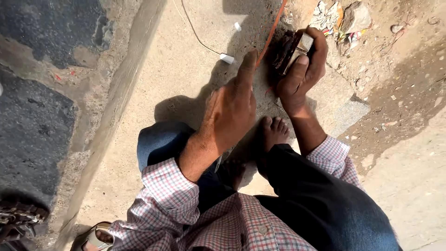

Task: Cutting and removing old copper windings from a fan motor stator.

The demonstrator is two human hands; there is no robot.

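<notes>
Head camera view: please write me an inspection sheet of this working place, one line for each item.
Surface: pale, dusty concrete ground, in sun and shadow.
Job's things: small dark brown leather-like piece with a pale rectangular block, gripped; thin orange strip running up from it.
Clutter: heap of paper scraps and rubbish; two small white bits.
Hands: right hand clasps the piece; left hand holds nothing, forefinger stretched to the strip.
Cables: thin pale wire across the ground.
Surroundings: bare foot, grey stone slab, sandal, dark asphalt.
</notes>
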